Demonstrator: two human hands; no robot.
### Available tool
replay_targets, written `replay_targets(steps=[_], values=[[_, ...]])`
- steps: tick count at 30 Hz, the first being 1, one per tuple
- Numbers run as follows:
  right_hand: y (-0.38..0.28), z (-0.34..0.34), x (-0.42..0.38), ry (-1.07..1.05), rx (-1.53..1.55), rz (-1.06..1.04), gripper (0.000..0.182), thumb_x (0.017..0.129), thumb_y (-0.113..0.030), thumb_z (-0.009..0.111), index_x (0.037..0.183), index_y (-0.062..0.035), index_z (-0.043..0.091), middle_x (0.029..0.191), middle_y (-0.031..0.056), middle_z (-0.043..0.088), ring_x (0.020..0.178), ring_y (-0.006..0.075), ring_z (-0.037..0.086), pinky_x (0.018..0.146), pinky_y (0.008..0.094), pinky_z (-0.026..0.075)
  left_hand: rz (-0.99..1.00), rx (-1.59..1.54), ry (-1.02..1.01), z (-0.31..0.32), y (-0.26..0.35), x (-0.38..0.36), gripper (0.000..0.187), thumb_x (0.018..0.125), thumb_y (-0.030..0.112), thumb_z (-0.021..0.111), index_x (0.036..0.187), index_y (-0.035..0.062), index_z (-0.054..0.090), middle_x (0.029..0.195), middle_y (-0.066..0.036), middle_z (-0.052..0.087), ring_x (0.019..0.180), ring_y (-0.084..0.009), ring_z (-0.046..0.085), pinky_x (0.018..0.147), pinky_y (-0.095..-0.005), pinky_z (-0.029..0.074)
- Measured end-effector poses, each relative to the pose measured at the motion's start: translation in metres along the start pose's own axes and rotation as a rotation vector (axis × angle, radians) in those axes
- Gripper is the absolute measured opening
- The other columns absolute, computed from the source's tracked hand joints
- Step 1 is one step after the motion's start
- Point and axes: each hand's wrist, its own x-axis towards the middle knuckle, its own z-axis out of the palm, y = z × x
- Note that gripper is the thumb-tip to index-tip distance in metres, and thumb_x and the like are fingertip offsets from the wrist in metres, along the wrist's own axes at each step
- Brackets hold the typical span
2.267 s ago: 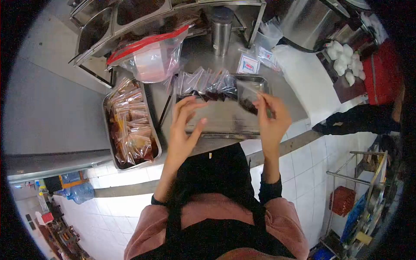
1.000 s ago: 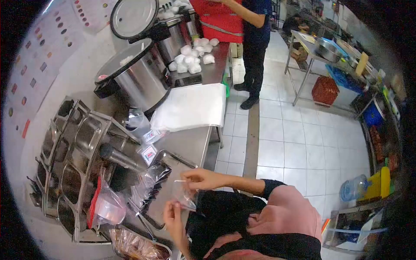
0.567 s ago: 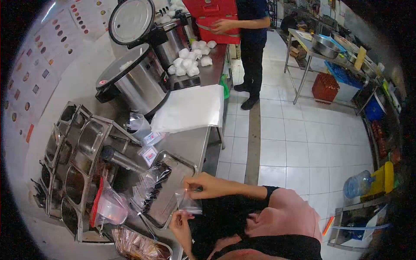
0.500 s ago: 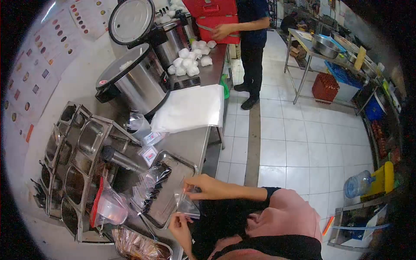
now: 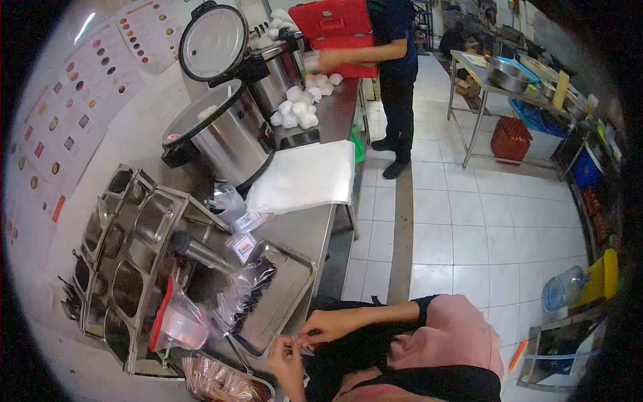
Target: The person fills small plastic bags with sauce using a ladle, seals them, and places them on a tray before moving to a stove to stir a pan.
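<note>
Low in the view, my left hand (image 5: 287, 362) and my right hand (image 5: 323, 327) are close together with fingers pinched. Between them is a small clear plastic bag (image 5: 307, 349), mostly hidden by the fingers. Just beyond my hands lies a metal tray (image 5: 293, 285). Clear packets with dark contents (image 5: 248, 291) are lined up along its left side. A second tray of filled brownish packets (image 5: 218, 382) sits below my left hand.
A metal rack of steel pans (image 5: 144, 251) and a red-edged plastic bag (image 5: 184, 328) stand left. Behind are white sheets (image 5: 305, 177), a large open cooker (image 5: 224, 134) and white wrapped bundles (image 5: 295, 110). A co-worker (image 5: 395, 87) stands by a red box (image 5: 331, 27).
My hands have come together at the small bag, which was stretched between them before. The view has shifted slightly. The co-worker's hand has moved left toward the white bundles.
</note>
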Motion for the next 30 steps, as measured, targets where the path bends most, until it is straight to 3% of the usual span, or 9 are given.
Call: replay_targets(steps=[1,3,7,11,18,20,24,27,30], values=[[0.007,0.003,0.0,-0.006,0.001,-0.02,0.022,0.084,-0.02,0.057,0.083,0.0024,0.057,0.07,0.0149,0.06,0.061,0.0262,0.056,0.058,0.0357,0.043,0.104,0.155,-0.004,0.0,0.004,-0.001,0.015,0.08,0.005,0.063,0.081,-0.0042,0.051,0.075,-0.013,0.055,0.064,-0.019,0.055,0.055,-0.029,0.043],[0.012,0.008,0.0,-0.013,0.002,-0.041,0.02,0.085,-0.018,0.057,0.084,0.0018,0.058,0.068,0.0145,0.059,0.059,0.0263,0.055,0.057,0.0357,0.043,0.103,0.152,0.009,0.003,0.008,-0.003,0.014,0.081,0.006,0.06,0.083,-0.0036,0.05,0.077,-0.014,0.053,0.066,-0.0235,0.054,0.055,-0.0316,0.043],[0.017,0.019,0.0,0.206,-0.159,-0.114,0.017,0.084,-0.015,0.055,0.086,0.0015,0.057,0.076,0.0162,0.059,0.071,0.0312,0.057,0.065,0.0379,0.045,0.152,0.278,-0.016,0.011,-0.002,-0.009,0.011,0.085,0.008,0.053,0.084,-0.002,0.047,0.078,-0.016,0.048,0.068,-0.0314,0.052,0.056,-0.0367,0.041],[0.028,0.028,-0.001,0.282,-0.27,-0.11,0.017,0.082,-0.011,0.054,0.093,0.0017,0.056,0.086,0.0181,0.057,0.083,0.0357,0.056,0.075,0.0411,0.046,0.148,0.303,0.019,0.021,-0.009,-0.009,0.012,0.085,0.008,0.05,0.082,-0.0025,0.046,0.076,-0.017,0.045,0.065,-0.0341,0.05,0.055,-0.0379,0.04],[0.031,0.036,0.002,0.368,-0.332,-0.191,0.018,0.082,-0.013,0.053,0.091,0.0021,0.054,0.088,0.0155,0.056,0.087,0.0335,0.054,0.073,0.0411,0.047,0.129,0.39,0.212,0.036,-0.02,-0.008,0.009,0.082,0.003,0.049,0.078,-0.0033,0.044,0.076,-0.018,0.044,0.064,-0.0347,0.048,0.055,-0.0379,0.039],[0.03,0.036,0.004,0.383,-0.476,-0.184,0.017,0.083,-0.015,0.053,0.09,0.0008,0.053,0.085,0.0143,0.054,0.086,0.0325,0.054,0.071,0.0414,0.046,0.119,0.391,0.247,0.039,-0.022,-0.007,0.009,0.082,0.002,0.048,0.077,-0.0035,0.044,0.076,-0.018,0.044,0.063,-0.0346,0.048,0.054,-0.0379,0.039],[0.037,0.037,0.011,0.35,-0.531,-0.139,0.018,0.084,-0.016,0.051,0.09,0.0004,0.052,0.084,0.0147,0.053,0.083,0.0331,0.054,0.068,0.0408,0.045,0.089,0.316,0.284,0.04,-0.025,-0.004,0.012,0.085,0.005,0.046,0.077,-0.0041,0.044,0.076,-0.019,0.043,0.063,-0.0357,0.046,0.055,-0.0386,0.037],[0.057,0.035,0.022,0.38,-0.342,-0.263,0.017,0.085,-0.016,0.052,0.088,0.0007,0.053,0.079,0.0155,0.054,0.076,0.0336,0.055,0.064,0.04,0.044,0.064,0.229,0.211,0.025,-0.033,-0.001,0.016,0.087,0.009,0.046,0.079,-0.0045,0.045,0.077,-0.021,0.043,0.067,-0.0361,0.046,0.059,-0.0395,0.037],[0.044,0.019,0.024,0.092,-0.157,-0.126,0.014,0.084,-0.011,0.053,0.081,0.0022,0.048,0.074,0.0144,0.051,0.069,0.0307,0.051,0.062,0.0384,0.041,0.031,0.169,0.118,0.018,-0.025,-0.001,0.019,0.089,0.013,0.045,0.083,-0.0048,0.046,0.079,-0.021,0.044,0.072,-0.0359,0.047,0.063,-0.0397,0.037]])
